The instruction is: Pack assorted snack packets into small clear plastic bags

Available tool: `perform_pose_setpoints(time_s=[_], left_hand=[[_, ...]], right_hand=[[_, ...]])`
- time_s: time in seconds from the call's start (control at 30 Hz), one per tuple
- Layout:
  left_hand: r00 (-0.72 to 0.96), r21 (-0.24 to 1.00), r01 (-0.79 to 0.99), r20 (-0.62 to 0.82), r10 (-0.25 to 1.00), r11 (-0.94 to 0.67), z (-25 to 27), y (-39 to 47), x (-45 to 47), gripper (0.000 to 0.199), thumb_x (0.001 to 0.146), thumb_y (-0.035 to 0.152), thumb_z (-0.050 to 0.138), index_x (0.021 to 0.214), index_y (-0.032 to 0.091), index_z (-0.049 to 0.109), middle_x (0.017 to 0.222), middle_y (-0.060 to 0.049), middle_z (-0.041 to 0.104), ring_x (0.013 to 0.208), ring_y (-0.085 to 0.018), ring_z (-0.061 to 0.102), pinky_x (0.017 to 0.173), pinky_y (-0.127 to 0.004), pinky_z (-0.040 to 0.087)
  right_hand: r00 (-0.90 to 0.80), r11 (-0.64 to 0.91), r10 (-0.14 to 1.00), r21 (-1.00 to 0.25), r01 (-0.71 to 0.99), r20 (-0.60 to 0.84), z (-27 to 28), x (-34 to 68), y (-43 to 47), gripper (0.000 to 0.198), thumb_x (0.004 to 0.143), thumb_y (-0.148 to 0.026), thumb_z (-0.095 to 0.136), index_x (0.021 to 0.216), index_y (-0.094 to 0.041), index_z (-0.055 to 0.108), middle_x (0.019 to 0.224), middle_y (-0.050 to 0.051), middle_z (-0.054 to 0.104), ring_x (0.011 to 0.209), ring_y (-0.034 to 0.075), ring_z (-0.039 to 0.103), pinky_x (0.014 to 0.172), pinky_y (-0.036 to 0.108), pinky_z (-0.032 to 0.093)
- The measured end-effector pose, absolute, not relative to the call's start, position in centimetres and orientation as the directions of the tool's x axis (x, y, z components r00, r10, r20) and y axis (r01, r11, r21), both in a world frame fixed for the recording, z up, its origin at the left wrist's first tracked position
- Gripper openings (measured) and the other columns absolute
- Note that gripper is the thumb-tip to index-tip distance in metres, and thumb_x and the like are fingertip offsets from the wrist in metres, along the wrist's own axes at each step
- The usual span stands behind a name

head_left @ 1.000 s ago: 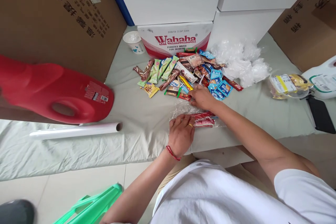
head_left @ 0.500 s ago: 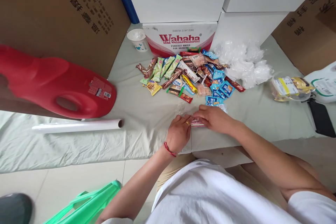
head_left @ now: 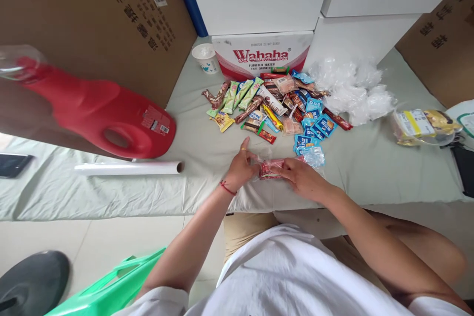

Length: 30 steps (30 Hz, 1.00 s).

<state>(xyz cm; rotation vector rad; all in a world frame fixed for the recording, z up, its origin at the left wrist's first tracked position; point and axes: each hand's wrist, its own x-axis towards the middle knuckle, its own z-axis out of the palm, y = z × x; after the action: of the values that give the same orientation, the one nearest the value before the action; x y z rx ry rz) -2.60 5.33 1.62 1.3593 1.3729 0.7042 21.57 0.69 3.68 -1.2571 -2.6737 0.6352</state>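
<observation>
Red-wrapped snack packets (head_left: 269, 164), seemingly inside a clear plastic bag, lie on the cloth near the table's front edge. My right hand (head_left: 309, 178) grips them from the right, fingers across their top. At their left end my left hand (head_left: 241, 168) pinches the clear plastic bag (head_left: 255, 159), its index finger pointing up and away. Exactly how the thumb meets the bag is hard to make out. More clear plastic (head_left: 314, 156) shows just beyond my right hand, beside blue sachets (head_left: 303, 144). A pile of mixed wrapped snacks (head_left: 272, 101) lies behind.
A red jug (head_left: 122, 118) and a white roll (head_left: 129, 168) lie on the left. Behind stand a paper cup (head_left: 206, 58) and a Wahaha carton (head_left: 261, 52). Crumpled clear bags (head_left: 351, 91) and a clear pack of food (head_left: 422, 126) are on the right.
My hands, close together over the packets before, have moved apart. The left has shifted left with its index finger raised, uncovering more of the red packets. The view has turned slightly left.
</observation>
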Motion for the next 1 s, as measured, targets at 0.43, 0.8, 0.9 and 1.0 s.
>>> perform_pose_setpoints(time_s=[0.43, 0.8, 0.9, 1.0], left_hand=[[0.048, 0.967, 0.032, -0.254, 0.966, 0.253, 2.4, 5.9, -7.3, 0.025, 0.056, 0.027, 0.071, 0.064, 0.020, 0.049, 0.073, 0.001, 0.059, 0.071, -0.013, 0.054, 0.066, -0.025, 0.042], [0.208, 0.837, 0.535, -0.265, 0.941, 0.117, 3.5, 3.7, -5.2, 0.031, 0.068, 0.048, 0.081, 0.076, 0.023, 0.065, 0.068, 0.001, 0.064, 0.073, -0.020, 0.062, 0.063, -0.029, 0.047], [0.170, 0.875, 0.459, -0.256, 0.951, 0.154, 4.2, 2.8, -5.4, 0.028, 0.075, 0.045, 0.074, 0.070, 0.022, 0.058, 0.067, 0.002, 0.060, 0.065, -0.015, 0.059, 0.059, -0.026, 0.046], [0.078, 0.896, 0.441, -0.092, 0.993, 0.049, 5.0, 1.9, -3.6, 0.018, 0.081, 0.037, 0.069, 0.076, 0.022, 0.060, 0.092, -0.002, 0.071, 0.080, -0.016, 0.067, 0.068, -0.026, 0.052]], right_hand=[[-0.634, 0.583, 0.773, -0.396, 0.710, 0.001, 2.4, 21.4, 0.2, 0.065, 0.094, -0.001, 0.047, 0.146, -0.036, 0.061, 0.098, 0.007, 0.056, 0.086, 0.020, 0.050, 0.080, 0.032, 0.043], [-0.639, 0.582, 0.759, -0.573, 0.577, 0.126, 2.6, 22.5, -0.3, 0.048, 0.099, -0.013, 0.051, 0.141, -0.032, 0.067, 0.099, 0.008, 0.059, 0.093, 0.021, 0.055, 0.085, 0.036, 0.046], [-0.632, 0.556, 0.763, -0.633, 0.538, 0.134, 3.1, 22.7, -0.4, 0.040, 0.103, -0.024, 0.054, 0.141, -0.029, 0.066, 0.106, 0.010, 0.063, 0.099, 0.023, 0.057, 0.093, 0.041, 0.047], [-0.624, 0.558, 0.768, -0.627, 0.543, 0.144, 2.9, 22.3, -0.2, 0.040, 0.103, -0.023, 0.052, 0.140, -0.027, 0.066, 0.109, 0.011, 0.065, 0.100, 0.024, 0.058, 0.094, 0.043, 0.048]])
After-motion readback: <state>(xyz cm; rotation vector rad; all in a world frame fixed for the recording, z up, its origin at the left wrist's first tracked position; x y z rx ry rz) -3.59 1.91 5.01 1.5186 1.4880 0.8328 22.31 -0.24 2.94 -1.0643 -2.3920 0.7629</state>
